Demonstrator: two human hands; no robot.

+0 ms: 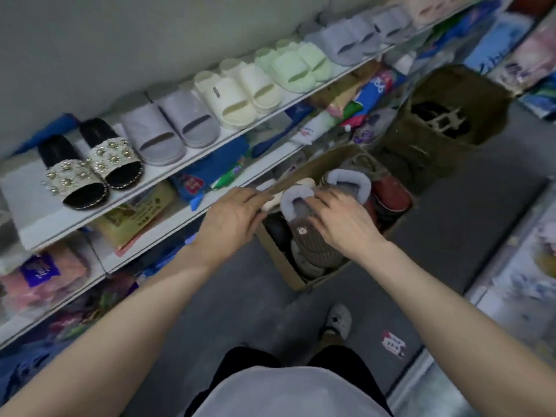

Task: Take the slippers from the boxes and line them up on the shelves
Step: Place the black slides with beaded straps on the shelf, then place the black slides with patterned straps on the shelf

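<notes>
A cardboard box (296, 282) on the floor holds several slippers. My right hand (343, 222) grips a brown knitted slipper with a grey fur collar (301, 224) over the box. A second fur-collared slipper (350, 180) lies just behind it. My left hand (234, 218) holds a cream slipper (296, 185) at the box's left rim, mostly hidden by my fingers. On the white top shelf (30, 233) pairs stand in a row: black slippers with beaded straps (90, 167), grey slides (171, 130), cream slides (237, 94), green slides (298, 63) and more grey slides (349, 40).
A second, taller box (400, 142) with dark slippers stands behind the first one. Lower shelves hold packaged goods (141, 212). More packages line the right side (529, 266). My shoe (338, 322) stands on the grey floor below the box.
</notes>
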